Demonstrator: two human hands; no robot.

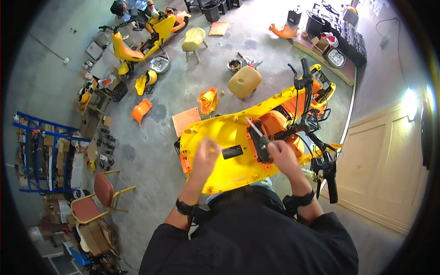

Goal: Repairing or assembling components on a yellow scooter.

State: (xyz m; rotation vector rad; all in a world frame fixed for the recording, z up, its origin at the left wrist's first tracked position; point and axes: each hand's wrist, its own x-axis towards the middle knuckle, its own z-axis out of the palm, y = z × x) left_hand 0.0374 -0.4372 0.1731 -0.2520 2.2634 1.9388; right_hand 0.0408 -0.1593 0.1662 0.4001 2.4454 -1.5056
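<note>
A large yellow scooter body panel point(220, 176) lies in front of me with its inner side up, beside the scooter's handlebar point(306, 68). My right hand point(283, 156) is closed around a screwdriver point(255, 126); its light shaft points up and left, over a black part in an orange housing point(273, 123). Over the panel's left part is my left hand point(206, 155), its fingers curled and smeared by motion. Whether it holds anything small does not show. A dark rectangular opening point(232, 152) sits in the panel between my hands.
Beyond the panel stand a tan stool point(245, 82) and a bowl of small parts point(234, 65). Orange and yellow covers point(208, 101) lie on the floor. A person point(137, 10) bends over another scooter point(156, 34) at far left. A red chair point(94, 199) and blue rack point(46, 153) stand left.
</note>
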